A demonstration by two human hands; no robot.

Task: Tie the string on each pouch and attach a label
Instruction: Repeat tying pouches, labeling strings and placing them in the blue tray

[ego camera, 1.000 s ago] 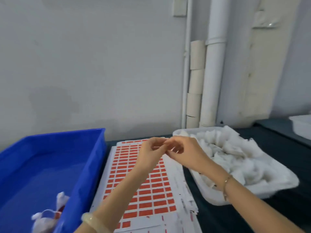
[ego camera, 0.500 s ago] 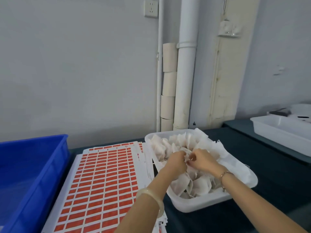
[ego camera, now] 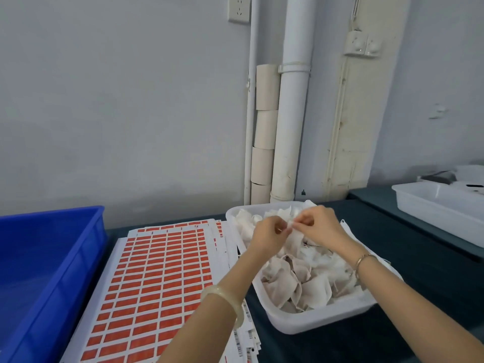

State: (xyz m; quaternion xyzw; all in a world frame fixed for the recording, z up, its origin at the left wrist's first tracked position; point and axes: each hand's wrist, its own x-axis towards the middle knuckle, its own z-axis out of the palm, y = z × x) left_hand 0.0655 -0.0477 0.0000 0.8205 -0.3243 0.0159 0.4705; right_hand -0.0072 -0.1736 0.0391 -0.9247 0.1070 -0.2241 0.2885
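Observation:
A white tub on the dark table holds several white fabric pouches. Above its far half, my left hand and my right hand meet fingertip to fingertip, pinching the top of one white pouch that hangs between them. Whether the fingers hold its string or its fabric I cannot tell. A stack of label sheets with rows of red stickers lies left of the tub.
A blue crate stands at the far left. Another white tray sits on the table at the right, near the wall. A white pipe and cardboard tubes stand against the wall behind the tub.
Both hands moved from over the label sheets to the tub, dipped among the pouches, and now have risen a little with one pouch pinched between them.

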